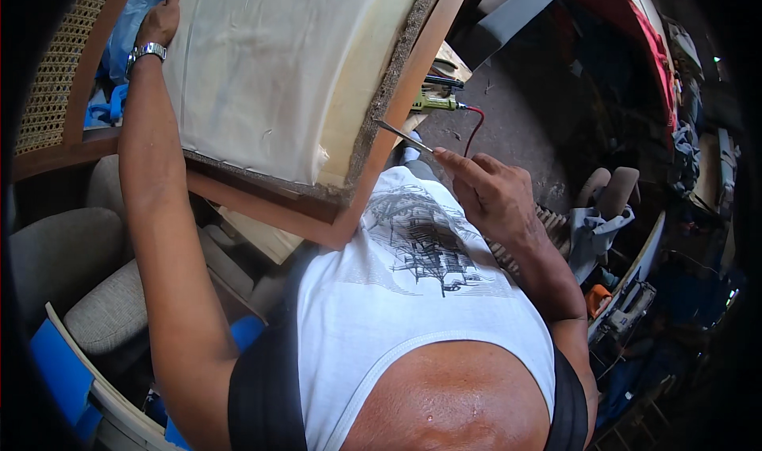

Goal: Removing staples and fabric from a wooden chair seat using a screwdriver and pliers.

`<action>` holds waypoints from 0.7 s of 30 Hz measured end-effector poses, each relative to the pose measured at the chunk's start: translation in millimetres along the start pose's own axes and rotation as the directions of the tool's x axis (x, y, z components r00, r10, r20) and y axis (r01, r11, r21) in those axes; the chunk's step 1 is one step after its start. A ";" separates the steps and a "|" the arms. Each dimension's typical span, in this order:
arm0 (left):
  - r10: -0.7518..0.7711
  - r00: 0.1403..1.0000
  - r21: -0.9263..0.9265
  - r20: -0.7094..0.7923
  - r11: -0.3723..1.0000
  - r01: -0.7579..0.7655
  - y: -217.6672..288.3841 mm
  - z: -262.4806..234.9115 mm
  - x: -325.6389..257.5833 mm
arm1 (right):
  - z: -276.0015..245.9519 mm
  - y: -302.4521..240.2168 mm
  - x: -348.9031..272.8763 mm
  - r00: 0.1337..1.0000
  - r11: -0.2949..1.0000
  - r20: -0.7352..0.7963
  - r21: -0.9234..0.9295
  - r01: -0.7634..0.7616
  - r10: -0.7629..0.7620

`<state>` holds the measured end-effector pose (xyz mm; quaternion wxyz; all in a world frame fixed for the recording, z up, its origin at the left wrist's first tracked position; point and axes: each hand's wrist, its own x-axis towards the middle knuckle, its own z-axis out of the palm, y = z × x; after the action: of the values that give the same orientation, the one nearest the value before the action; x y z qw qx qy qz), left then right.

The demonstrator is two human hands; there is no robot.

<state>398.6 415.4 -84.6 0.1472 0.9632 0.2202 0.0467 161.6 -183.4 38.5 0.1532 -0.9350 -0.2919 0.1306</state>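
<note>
A wooden-framed chair part (405, 78) lies tilted in front of me, its inside covered with pale cloth (262, 70) over a yellowish layer. A frayed grey-brown strip (385, 86) runs along the inner side of the wood. My left hand (161, 24), with a metal watch at its wrist, grips the far left edge of the padded part; some of its fingers are hidden. My right hand (496, 193) is closed round a screwdriver-like tool (406, 136), its handle mostly hidden in the palm. The flat metal tip touches or nearly touches the strip at the right edge.
Woven cane in a wooden frame (59, 62) stands at left, beside blue plastic (131, 22). Grey cushions (111, 308) lie below it. A green tool (435, 102) with a red hose (479, 125) sits behind the right edge. Cluttered furniture parts line the right side.
</note>
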 end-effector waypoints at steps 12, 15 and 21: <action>0.000 1.000 -0.021 -0.026 1.000 0.000 -6.3 5.4 3.7 | -19.3 -32.9 10.6 0.991 0.987 0.134 -0.158 0.014 0.008; -0.034 0.999 0.032 -0.006 0.999 0.034 -16.5 10.9 6.9 | -34.9 -52.0 23.2 0.967 0.974 0.241 -0.226 -0.022 0.078; -0.013 0.999 0.019 -0.052 1.000 0.014 -48.6 26.2 34.3 | -30.4 -53.4 37.4 0.956 0.968 0.278 -0.251 -0.015 0.087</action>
<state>413.5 465.3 -123.4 0.1325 0.9615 0.2309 0.0683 174.6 -126.1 80.0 -0.0115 -0.9252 -0.3004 0.2317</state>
